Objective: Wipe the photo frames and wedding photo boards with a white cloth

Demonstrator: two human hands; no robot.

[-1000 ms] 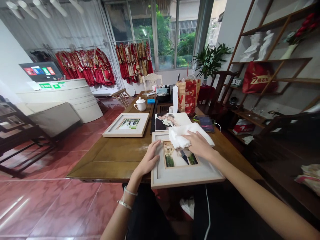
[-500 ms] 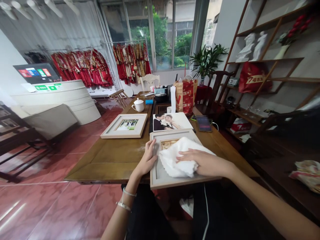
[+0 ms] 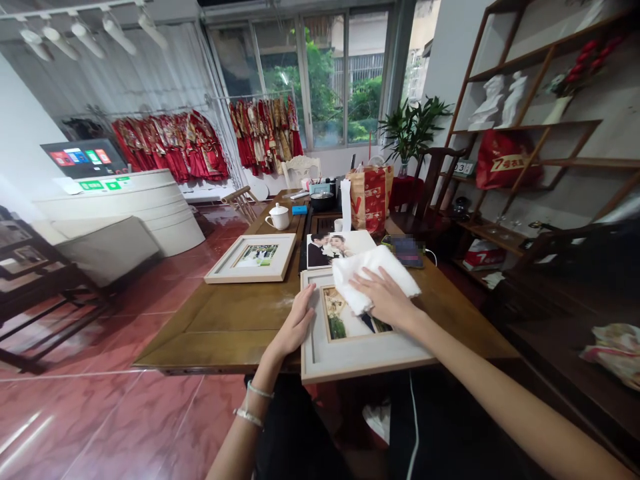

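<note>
A picture frame (image 3: 320,368) with a pale mat and a photo inside lies at the near table edge, its front side jutting slightly over. My left hand (image 3: 299,323) grips the frame's left side, fingers along the outer edge. Under my right hand (image 3: 381,293) is a white cloth (image 3: 400,270), pressed against the upper part of the frame with fingers spread over it. The cloth and hand hide the frame's upper right and part of the photo. Just beyond lies a wedding photo print (image 3: 320,251), partly covered by the cloth.
A second picture frame (image 3: 253,259) lies on the wooden table (image 3: 225,333) to the left. Behind stand a lidded white cup (image 3: 279,217), a blue box (image 3: 299,209) and a red-and-tan paper bag (image 3: 370,197). A phone (image 3: 407,251) with a cable lies at right.
My right hand and the cloth have moved up and away across the frame, uncovering more of its photo. My left hand stays on the frame's left side. The view has tilted slightly upward.
</note>
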